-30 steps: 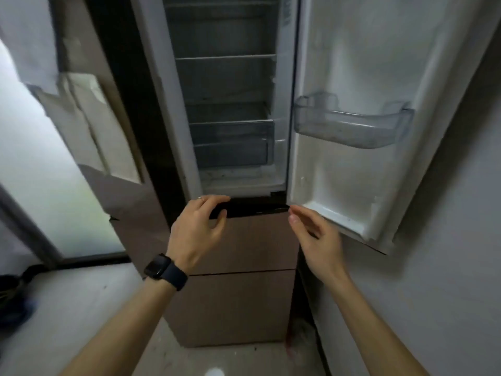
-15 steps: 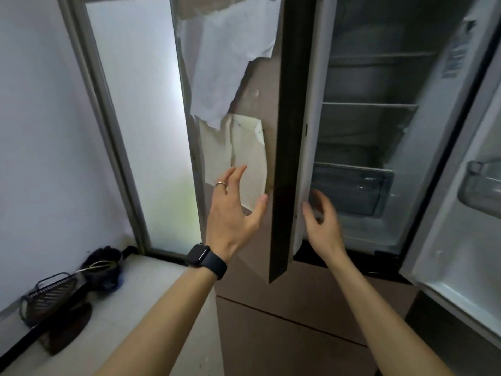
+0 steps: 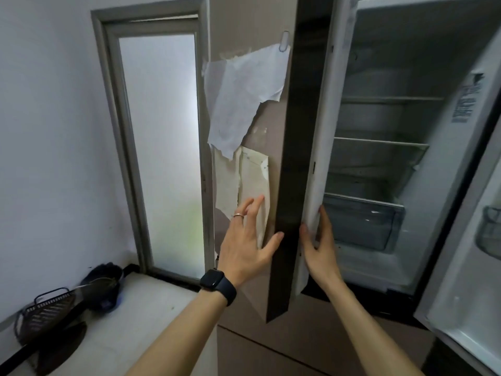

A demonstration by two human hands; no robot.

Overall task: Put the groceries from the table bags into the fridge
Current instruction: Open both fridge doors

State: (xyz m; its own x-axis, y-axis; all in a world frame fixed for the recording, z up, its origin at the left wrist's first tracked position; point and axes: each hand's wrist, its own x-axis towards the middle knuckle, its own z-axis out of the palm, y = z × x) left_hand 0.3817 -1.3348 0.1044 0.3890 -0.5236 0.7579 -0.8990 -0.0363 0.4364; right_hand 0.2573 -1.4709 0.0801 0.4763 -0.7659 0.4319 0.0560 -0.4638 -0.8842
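The fridge [image 3: 379,142] stands with both upper doors swung out, showing bare shelves and a clear crisper drawer [image 3: 363,221]. Its left door [image 3: 298,131] faces me edge-on as a dark strip. My right hand [image 3: 320,248] holds that door's white inner edge, thumb on the front and fingers behind it. My left hand [image 3: 246,240], with a ring and a dark watch, is spread flat on the door's outer side, its thumb touching the dark strip. No bags or groceries are in view.
The right door [image 3: 466,267] with a clear bin [image 3: 490,232] juts out at right. Papers [image 3: 244,99] hang on the left door's face. A frosted glass door [image 3: 160,147] is at left. A dark basket [image 3: 46,313] and a pot [image 3: 105,280] sit on a white counter [image 3: 130,321].
My view swung left. Both hands rose from the fridge's lower front to the left door; the right hand took its inner edge and the left hand closed in on its outer side.
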